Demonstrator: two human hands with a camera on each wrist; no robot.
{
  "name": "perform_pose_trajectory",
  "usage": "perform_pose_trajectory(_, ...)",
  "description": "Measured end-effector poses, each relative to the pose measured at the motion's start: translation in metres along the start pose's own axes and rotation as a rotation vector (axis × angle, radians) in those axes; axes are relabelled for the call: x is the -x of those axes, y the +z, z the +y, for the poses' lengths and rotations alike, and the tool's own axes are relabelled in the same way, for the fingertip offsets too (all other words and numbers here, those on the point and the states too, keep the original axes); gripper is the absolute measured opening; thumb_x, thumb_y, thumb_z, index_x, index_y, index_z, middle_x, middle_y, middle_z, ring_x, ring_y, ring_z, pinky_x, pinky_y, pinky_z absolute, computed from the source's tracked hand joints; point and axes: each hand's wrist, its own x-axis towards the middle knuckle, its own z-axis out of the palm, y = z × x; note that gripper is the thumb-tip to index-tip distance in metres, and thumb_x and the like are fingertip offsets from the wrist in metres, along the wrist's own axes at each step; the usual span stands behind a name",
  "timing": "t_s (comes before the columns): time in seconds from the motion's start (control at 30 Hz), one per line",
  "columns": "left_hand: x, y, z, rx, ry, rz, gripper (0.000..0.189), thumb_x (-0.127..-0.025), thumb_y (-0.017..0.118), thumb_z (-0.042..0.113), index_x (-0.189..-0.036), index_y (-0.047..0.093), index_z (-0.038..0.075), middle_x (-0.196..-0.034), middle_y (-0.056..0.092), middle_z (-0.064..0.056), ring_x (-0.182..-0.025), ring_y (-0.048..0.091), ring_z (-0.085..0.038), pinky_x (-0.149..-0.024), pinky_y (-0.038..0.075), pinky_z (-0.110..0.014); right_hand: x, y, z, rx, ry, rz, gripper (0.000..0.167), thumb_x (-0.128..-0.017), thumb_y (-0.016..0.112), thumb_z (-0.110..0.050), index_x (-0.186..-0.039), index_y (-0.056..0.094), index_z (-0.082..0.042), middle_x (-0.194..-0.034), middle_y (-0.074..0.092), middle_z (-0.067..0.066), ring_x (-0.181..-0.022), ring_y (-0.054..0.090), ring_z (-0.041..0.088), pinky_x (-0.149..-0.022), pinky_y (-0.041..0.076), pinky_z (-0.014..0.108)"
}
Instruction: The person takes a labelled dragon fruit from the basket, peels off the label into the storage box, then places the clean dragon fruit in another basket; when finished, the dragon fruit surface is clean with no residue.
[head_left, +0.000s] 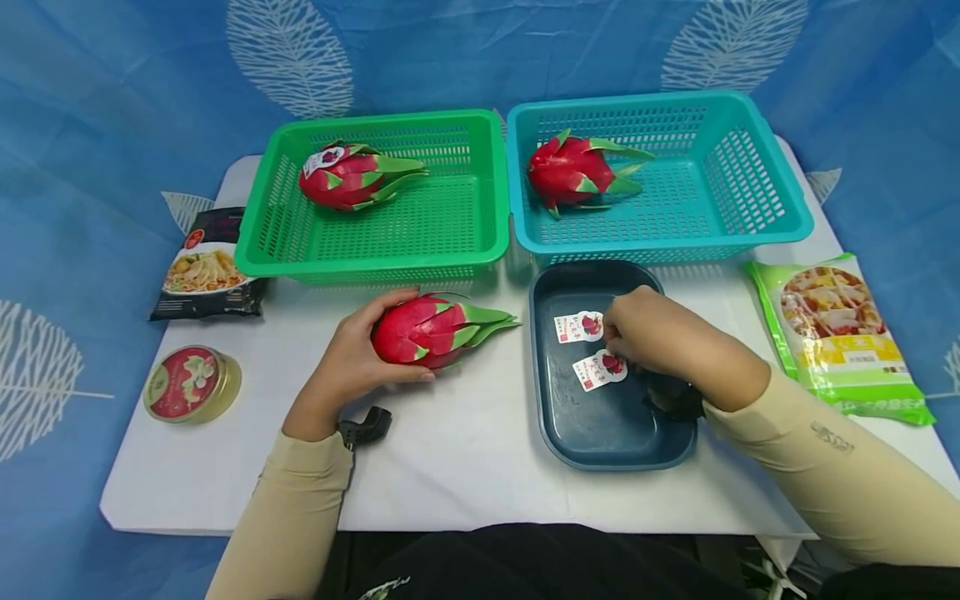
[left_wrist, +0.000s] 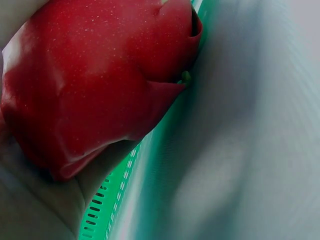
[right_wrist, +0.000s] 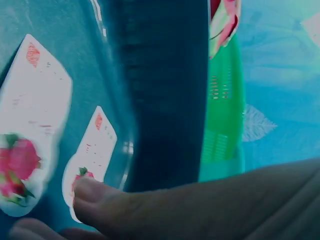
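Across the white table (head_left: 465,487), one clear grip

At one o'clock sits a turquoise basket (head_left: 675,244), at four a dark tray (head_left: 592,429). At nine, the left hand (head_left: 356,360) holds a dragon fruit (head_left: 420,332); at three, the right hand (head_left: 663,335) nears stickers (head_left: 576,327); pinching or not, I can't tell.

Underside of right hand (head_left: 656,333) hidden from above, any hold on a sticker (right_wrist: 97,145) seemingly uncertain
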Motion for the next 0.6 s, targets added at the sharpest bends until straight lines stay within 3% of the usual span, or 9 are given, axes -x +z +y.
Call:
perform_pose_trajectory(0.07,0.000,0.000,0.000,0.003,-0.003,0.003,0.102,-0.062,0.105,0.007,-0.150,0.054,0.007,-0.147,0.057,-0.005,-0.134,0.052,-0.026,-0.100,0.054,-0.049,0.002,-0.003,-0.001,0.033,0.019,0.030,0.003,-0.094,0.078,-0.004,-0.092,0.079,-0.004,-0.077,0.069,0.004,-0.065,0.063,0.017,-0.061,0.056,0.037)
perform_pose_trajectory(0.2,0.000,0.000,0.001,0.003,-0.010,0.011,0.101,-0.062,0.105,0.006,-0.150,0.055,0.008,-0.146,0.057,-0.006,-0.133,0.053,-0.027,-0.099,0.055,-0.049,0.012,-0.014,0.004,-0.016,0.079,0.111,0.018,-0.096,0.080,-0.011,-0.109,0.078,0.001,-0.090,0.074,0.008,-0.072,0.064,0.021,-0.062,0.058,0.040)
perform_pose_trajectory(0.3,0.001,0.000,0.003,-0.024,-0.022,0.020,0.100,-0.061,0.106,0.010,-0.148,0.056,0.009,-0.144,0.059,-0.006,-0.129,0.055,-0.027,-0.097,0.056,-0.049,0.026,-0.021,0.015,-0.124,0.124,0.270,0.022,-0.099,0.078,-0.018,-0.111,0.077,0.000,-0.089,0.073,0.008,-0.065,0.067,0.019,-0.056,0.057,0.038)
perform_pose_trajectory(0.43,0.002,-0.002,0.009,-0.077,-0.048,0.018,0.100,-0.060,0.107,0.019,-0.146,0.058,0.011,-0.140,0.060,-0.006,-0.126,0.057,-0.026,-0.097,0.056,-0.049,0.040,-0.019,0.038,-0.287,0.224,0.545,0.030,-0.103,0.073,-0.031,-0.110,0.076,-0.002,-0.087,0.073,0.011,-0.061,0.068,0.020,-0.051,0.054,0.033)
perform_pose_trajectory(0.6,0.000,-0.009,0.020,-0.121,-0.052,-0.003,0.105,-0.060,0.108,0.024,-0.149,0.055,0.012,-0.142,0.058,-0.004,-0.127,0.056,-0.026,-0.096,0.056,-0.050,0.040,-0.002,0.069,-0.622,0.423,0.785,0.048,-0.103,0.067,-0.045,-0.114,0.071,0.001,-0.080,0.070,0.005,-0.057,0.064,0.016,-0.052,0.055,0.025)
